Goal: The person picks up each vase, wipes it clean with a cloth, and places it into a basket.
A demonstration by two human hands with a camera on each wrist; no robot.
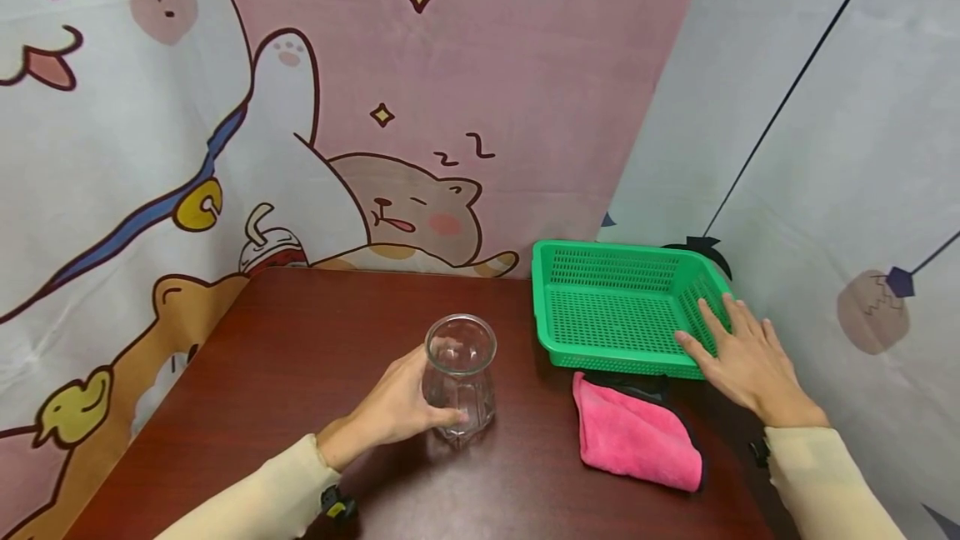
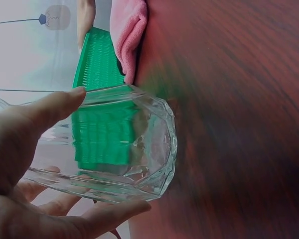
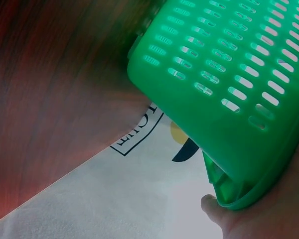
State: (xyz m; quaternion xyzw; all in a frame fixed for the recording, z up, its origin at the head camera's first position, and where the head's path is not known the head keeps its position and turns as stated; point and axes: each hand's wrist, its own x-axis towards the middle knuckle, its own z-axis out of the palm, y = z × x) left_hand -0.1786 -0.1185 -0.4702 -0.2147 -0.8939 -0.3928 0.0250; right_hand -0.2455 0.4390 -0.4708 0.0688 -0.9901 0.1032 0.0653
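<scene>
My left hand (image 1: 401, 397) grips a clear glass vase (image 1: 459, 386) from its left side, thumb in front and the other fingers behind. The vase has a flared round rim and a faceted base (image 2: 162, 149), and it stands upright close over the table. The green plastic basket (image 1: 611, 319) has perforated walls and no contents. Spread fingers of my right hand (image 1: 750, 365) reach over its right near corner. In the right wrist view, a fingertip (image 3: 209, 205) shows right at the basket's rim (image 3: 249, 196).
A folded pink cloth (image 1: 637, 436) with a dark edge lies in front of the basket, a dark item partly hidden between them. The reddish-brown table (image 1: 337, 315) meets a cartoon-printed curtain (image 1: 525, 107) behind and a pale one (image 1: 847, 148) at right.
</scene>
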